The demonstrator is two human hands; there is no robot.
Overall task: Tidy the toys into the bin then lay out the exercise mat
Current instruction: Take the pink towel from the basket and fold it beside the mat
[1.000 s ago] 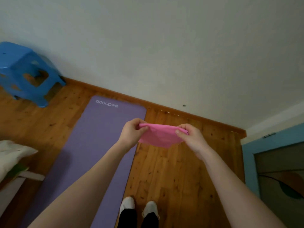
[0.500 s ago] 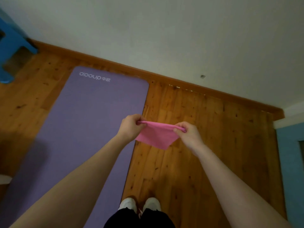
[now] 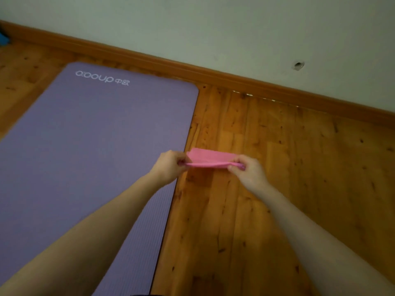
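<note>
A purple exercise mat (image 3: 94, 142) lies unrolled flat on the wooden floor, its printed white logo at the far end near the wall. Just right of the mat's long edge, I hold a folded pink cloth (image 3: 210, 159) low over the floor. My left hand (image 3: 170, 166) pinches its left end and my right hand (image 3: 249, 169) pinches its right end, with the cloth stretched between them. No toys or bin are in view.
A white wall with a wooden skirting board (image 3: 235, 80) runs across the back. Bare wooden floor (image 3: 299, 178) spreads to the right of the mat. A sliver of something blue (image 3: 3, 40) shows at the far left edge.
Both hands have lowered the pink cloth toward the floor beside the mat, and it now looks flatter. My view has tilted down and closer; my feet and the blue stool have left the frame.
</note>
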